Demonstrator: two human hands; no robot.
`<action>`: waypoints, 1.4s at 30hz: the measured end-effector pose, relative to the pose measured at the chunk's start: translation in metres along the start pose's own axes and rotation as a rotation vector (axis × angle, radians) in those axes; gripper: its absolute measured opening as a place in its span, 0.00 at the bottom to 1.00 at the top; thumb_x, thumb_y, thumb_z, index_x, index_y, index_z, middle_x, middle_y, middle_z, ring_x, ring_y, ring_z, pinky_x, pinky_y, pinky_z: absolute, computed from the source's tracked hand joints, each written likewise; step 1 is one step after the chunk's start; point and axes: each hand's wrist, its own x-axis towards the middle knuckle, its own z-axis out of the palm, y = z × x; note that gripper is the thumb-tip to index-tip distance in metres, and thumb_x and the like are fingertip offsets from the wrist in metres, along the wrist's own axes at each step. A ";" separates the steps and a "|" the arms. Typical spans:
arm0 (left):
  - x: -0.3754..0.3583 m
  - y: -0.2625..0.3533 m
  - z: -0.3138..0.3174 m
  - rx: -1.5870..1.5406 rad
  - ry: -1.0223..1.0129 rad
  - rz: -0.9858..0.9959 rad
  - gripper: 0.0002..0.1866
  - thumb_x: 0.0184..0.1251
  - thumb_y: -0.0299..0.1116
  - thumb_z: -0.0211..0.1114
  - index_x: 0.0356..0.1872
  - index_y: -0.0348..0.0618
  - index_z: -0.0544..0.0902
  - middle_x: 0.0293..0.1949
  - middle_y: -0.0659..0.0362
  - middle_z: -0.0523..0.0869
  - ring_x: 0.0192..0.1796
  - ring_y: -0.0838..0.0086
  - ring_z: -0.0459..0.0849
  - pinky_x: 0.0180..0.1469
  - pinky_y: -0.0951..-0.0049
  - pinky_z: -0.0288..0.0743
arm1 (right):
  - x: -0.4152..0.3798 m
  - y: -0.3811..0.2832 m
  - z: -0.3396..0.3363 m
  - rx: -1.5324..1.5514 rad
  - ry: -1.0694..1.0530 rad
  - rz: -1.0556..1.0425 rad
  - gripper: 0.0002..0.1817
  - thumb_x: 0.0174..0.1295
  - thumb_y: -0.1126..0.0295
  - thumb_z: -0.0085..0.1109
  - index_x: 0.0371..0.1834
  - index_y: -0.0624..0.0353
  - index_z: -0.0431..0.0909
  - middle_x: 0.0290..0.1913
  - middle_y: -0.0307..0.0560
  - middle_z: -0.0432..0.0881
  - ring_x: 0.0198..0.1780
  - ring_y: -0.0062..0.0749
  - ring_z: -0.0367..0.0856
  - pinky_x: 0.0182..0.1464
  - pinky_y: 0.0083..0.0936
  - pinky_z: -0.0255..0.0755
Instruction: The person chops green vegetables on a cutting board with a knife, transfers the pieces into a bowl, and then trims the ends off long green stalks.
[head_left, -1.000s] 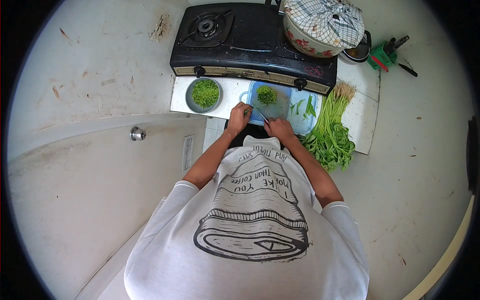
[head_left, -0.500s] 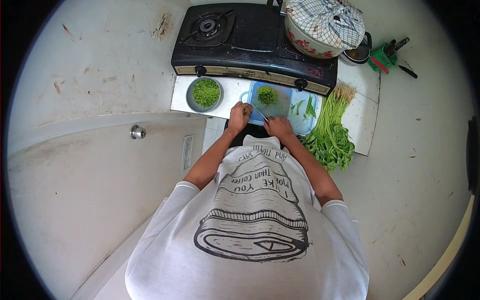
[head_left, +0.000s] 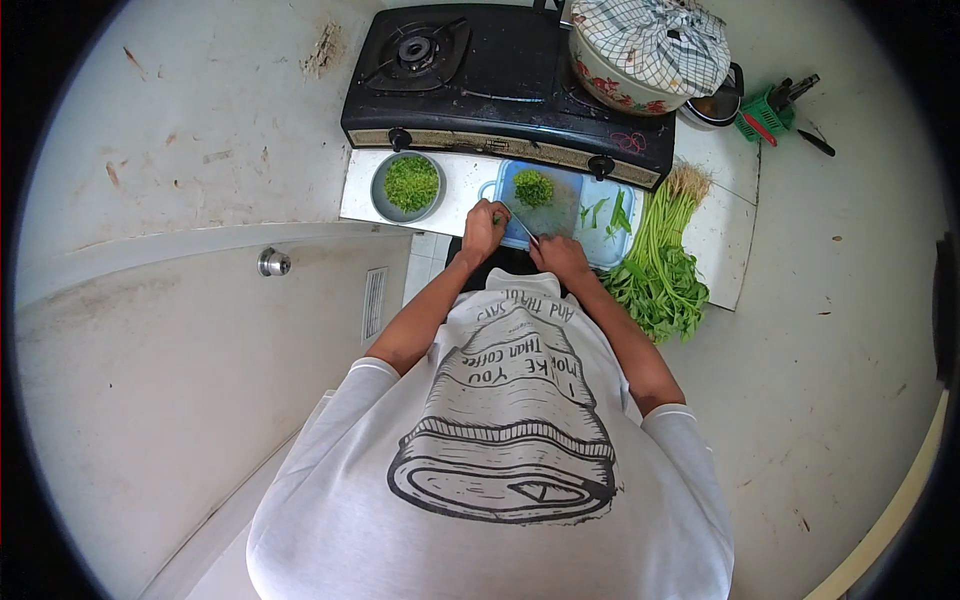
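My right hand (head_left: pixel 562 256) is closed round the handle of a knife (head_left: pixel 522 228), whose blade points up and left over the near edge of the blue cutting board (head_left: pixel 563 205). Closed at the board's near left corner, my left hand (head_left: pixel 486 226) has a bit of green between its fingers, too small to make out. A small heap of chopped greens (head_left: pixel 533 187) lies on the board, with a few loose leaves (head_left: pixel 619 212) on its right part. Left of the board stands a grey bowl (head_left: pixel 378 190) of chopped greens.
A black gas stove (head_left: pixel 510 60) stands behind the board, bearing a cloth-covered flowered pot (head_left: pixel 625 92). A large bunch of leafy stalks (head_left: pixel 665 255) lies right of the board. Farther right is a green basket (head_left: pixel 762 112) with knives.
My left hand has shifted very slightly right, nearer the knife. My right hand holds the knife in almost the same place.
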 end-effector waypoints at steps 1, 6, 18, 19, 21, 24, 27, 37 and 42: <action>0.000 -0.001 0.000 0.000 -0.004 0.002 0.04 0.57 0.20 0.70 0.33 0.40 0.89 0.34 0.48 0.85 0.41 0.51 0.86 0.47 0.56 0.80 | 0.001 0.000 0.002 0.004 0.000 0.002 0.22 0.73 0.52 0.54 0.38 0.62 0.86 0.30 0.64 0.88 0.33 0.61 0.89 0.40 0.53 0.83; -0.006 -0.002 -0.002 -0.025 -0.008 0.027 0.05 0.58 0.21 0.71 0.35 0.40 0.89 0.35 0.49 0.85 0.41 0.53 0.86 0.46 0.58 0.80 | 0.014 -0.005 0.003 -0.016 0.015 0.025 0.23 0.73 0.53 0.55 0.36 0.63 0.86 0.30 0.64 0.88 0.34 0.61 0.89 0.42 0.53 0.83; -0.005 -0.001 -0.010 -0.101 -0.024 -0.023 0.05 0.60 0.22 0.69 0.35 0.39 0.90 0.35 0.50 0.89 0.39 0.55 0.89 0.47 0.62 0.82 | 0.004 -0.007 -0.009 -0.021 -0.049 0.048 0.20 0.72 0.54 0.56 0.38 0.62 0.86 0.33 0.62 0.89 0.36 0.55 0.91 0.42 0.49 0.84; -0.005 0.000 -0.011 -0.098 -0.027 -0.032 0.04 0.59 0.22 0.69 0.34 0.39 0.90 0.35 0.50 0.89 0.39 0.55 0.89 0.47 0.62 0.82 | 0.002 -0.008 -0.009 -0.030 -0.040 0.044 0.20 0.72 0.54 0.56 0.38 0.62 0.86 0.33 0.62 0.89 0.36 0.55 0.91 0.42 0.49 0.84; -0.005 -0.001 -0.010 -0.072 -0.035 -0.038 0.04 0.59 0.23 0.69 0.34 0.39 0.90 0.35 0.50 0.89 0.39 0.56 0.89 0.47 0.61 0.82 | 0.000 -0.008 -0.006 -0.048 -0.022 0.037 0.20 0.72 0.54 0.56 0.38 0.62 0.86 0.32 0.62 0.89 0.35 0.55 0.91 0.41 0.49 0.84; -0.005 -0.005 -0.007 -0.061 -0.023 -0.012 0.05 0.59 0.23 0.70 0.34 0.40 0.90 0.34 0.50 0.88 0.38 0.55 0.88 0.46 0.60 0.82 | 0.002 -0.003 0.002 -0.017 0.025 -0.018 0.20 0.71 0.54 0.57 0.36 0.63 0.85 0.28 0.64 0.87 0.31 0.60 0.88 0.37 0.51 0.83; -0.006 -0.010 -0.004 -0.057 -0.004 0.019 0.05 0.59 0.23 0.70 0.35 0.40 0.91 0.33 0.49 0.87 0.37 0.55 0.87 0.45 0.60 0.81 | 0.010 -0.004 0.007 -0.026 0.020 -0.007 0.21 0.72 0.54 0.56 0.36 0.62 0.85 0.29 0.64 0.87 0.32 0.61 0.89 0.38 0.52 0.83; -0.008 -0.006 -0.007 -0.067 -0.001 -0.011 0.04 0.60 0.23 0.70 0.35 0.41 0.91 0.34 0.50 0.86 0.38 0.56 0.87 0.46 0.60 0.81 | 0.005 -0.005 -0.006 -0.046 -0.037 0.074 0.20 0.72 0.54 0.55 0.40 0.62 0.87 0.33 0.62 0.89 0.36 0.56 0.91 0.42 0.50 0.84; -0.007 -0.008 -0.004 -0.045 -0.002 -0.015 0.05 0.59 0.22 0.71 0.34 0.41 0.91 0.34 0.50 0.86 0.38 0.55 0.88 0.45 0.60 0.82 | 0.001 -0.009 -0.007 -0.040 -0.068 0.019 0.21 0.73 0.54 0.54 0.41 0.62 0.87 0.34 0.61 0.89 0.36 0.57 0.90 0.42 0.50 0.84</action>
